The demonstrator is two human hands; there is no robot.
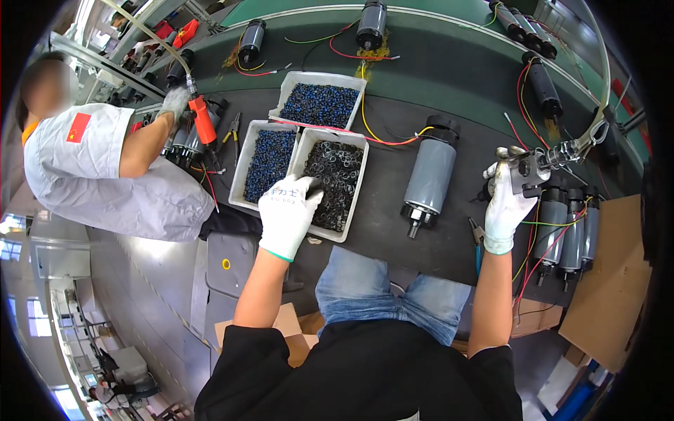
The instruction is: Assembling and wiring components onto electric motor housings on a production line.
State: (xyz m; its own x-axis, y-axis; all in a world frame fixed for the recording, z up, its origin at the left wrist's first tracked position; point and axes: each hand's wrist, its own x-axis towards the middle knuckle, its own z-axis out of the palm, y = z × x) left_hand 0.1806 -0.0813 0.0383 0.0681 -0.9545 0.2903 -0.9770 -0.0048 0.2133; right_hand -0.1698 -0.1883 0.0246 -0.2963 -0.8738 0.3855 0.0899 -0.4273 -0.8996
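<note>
My left hand (pixel 289 205), in a white glove, is at the near left edge of a white bin of dark rings (pixel 333 172). Its fingers are curled and closed over the rings, and what they hold is hidden. My right hand (pixel 507 203), also gloved, grips a grey metal air tool (pixel 526 173) joined to a coiled hose (pixel 565 153). Between my hands a grey cylindrical motor (pixel 430 172) lies on the dark bench, its shaft toward me. Red and yellow wires run from its far end across the bins.
Two more white bins hold blue-black small parts (pixel 319 102) (pixel 270 161). Pliers (pixel 478 242) lie by my right forearm, near several wired motors (pixel 551 228). More motors (pixel 372 24) sit on the green conveyor (pixel 309 42). At left a co-worker (pixel 105 154) holds a red power tool (pixel 203 121).
</note>
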